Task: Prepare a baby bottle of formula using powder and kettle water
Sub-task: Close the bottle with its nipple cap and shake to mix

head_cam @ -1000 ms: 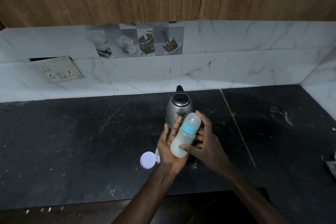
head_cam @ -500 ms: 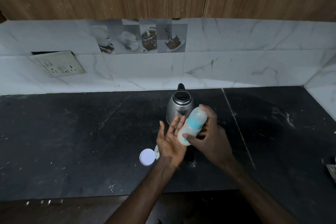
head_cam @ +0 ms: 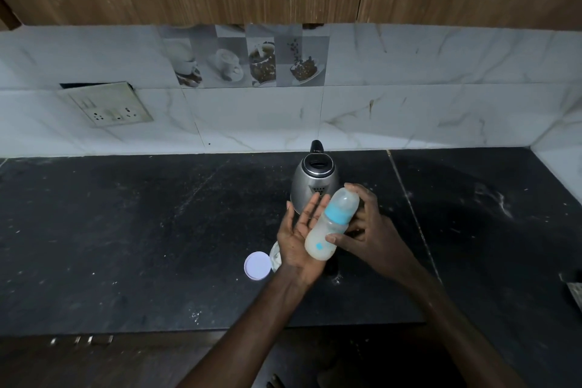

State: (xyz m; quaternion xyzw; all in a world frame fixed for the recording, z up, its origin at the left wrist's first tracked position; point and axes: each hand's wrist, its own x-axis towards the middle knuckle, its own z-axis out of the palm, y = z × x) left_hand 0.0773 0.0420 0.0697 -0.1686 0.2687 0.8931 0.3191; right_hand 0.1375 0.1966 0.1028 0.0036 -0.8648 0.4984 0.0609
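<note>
A capped baby bottle [head_cam: 330, 227] with a blue collar and cloudy white liquid is held tilted above the black counter [head_cam: 126, 230]. My right hand [head_cam: 371, 233] grips it from the right, thumb across its lower body. My left hand [head_cam: 296, 239] lies palm-up with fingers spread, the bottle's side resting against the palm. A steel kettle [head_cam: 315, 179] with a black lid stands just behind the hands. A round white lid [head_cam: 257, 265] lies on the counter left of my left wrist, beside a clear container [head_cam: 275, 257] mostly hidden by that hand.
White powder specks dot the counter. Marble wall tiles run along the back, with a socket plate [head_cam: 105, 109] at the left. Wooden cabinets hang above. A metallic object [head_cam: 574, 293] pokes in at the right edge. The counter's front edge is just below my forearms.
The bottle was pressed between both palms, then lifted off my left palm by the right hand; now it is back down against the open left palm.
</note>
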